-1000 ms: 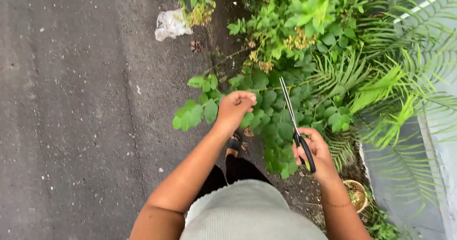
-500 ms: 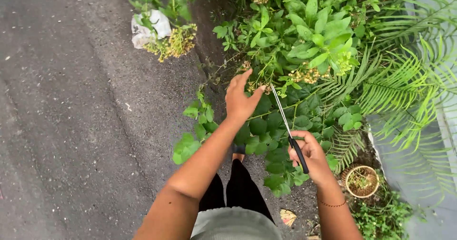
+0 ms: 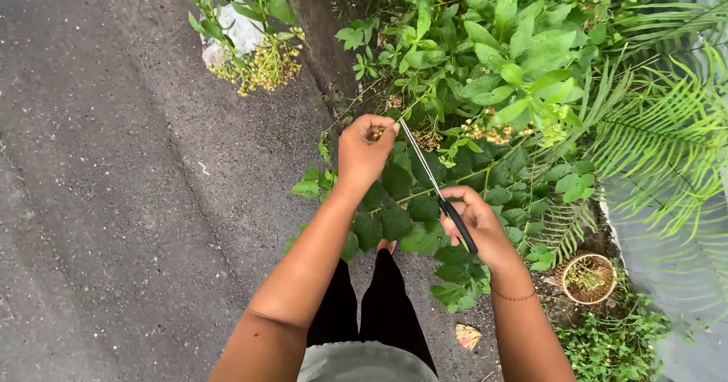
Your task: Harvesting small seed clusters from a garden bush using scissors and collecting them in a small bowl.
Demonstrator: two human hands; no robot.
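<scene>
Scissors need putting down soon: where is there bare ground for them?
Bare asphalt spreads left of the left hand and below the white bag. Crowded: the leafy plants, ferns and small pot around the right hand holding the scissors.

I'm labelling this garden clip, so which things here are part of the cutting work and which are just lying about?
In use:
- left hand, pinching a small brownish flower cluster
- right hand, holding the scissors, blades by that cluster
- leafy plant

Lying about:
- white crumpled bag on the asphalt
- small round pot
- ferns
- dry leaf
</scene>
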